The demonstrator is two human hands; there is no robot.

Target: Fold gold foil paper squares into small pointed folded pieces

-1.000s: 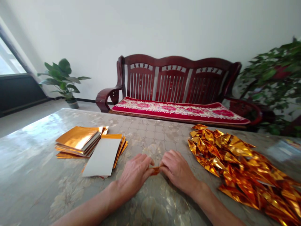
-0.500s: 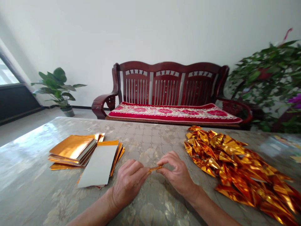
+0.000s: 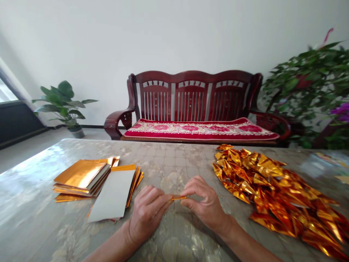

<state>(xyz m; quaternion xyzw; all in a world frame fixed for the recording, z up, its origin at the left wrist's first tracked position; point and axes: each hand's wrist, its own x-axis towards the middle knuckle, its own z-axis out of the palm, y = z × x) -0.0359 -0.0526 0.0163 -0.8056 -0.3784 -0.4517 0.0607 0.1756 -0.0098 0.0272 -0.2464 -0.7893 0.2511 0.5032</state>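
Gold strip [image 3: 178,198], apparently folded though too small to be sure, spans both hands over the desk [image 3: 169,163]; the left hand [image 3: 148,211] and right hand [image 3: 205,204] each pinch an end between fingers. Crumpled gold foil [image 3: 261,182] lies to the right.

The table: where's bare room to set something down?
One bare patch of table lies left of the gold paper stack; another beyond the left hand and right hand, between the grey-topped stack and foil heap. It's crowded on the right, where the foil heap spreads near a blurry packet.
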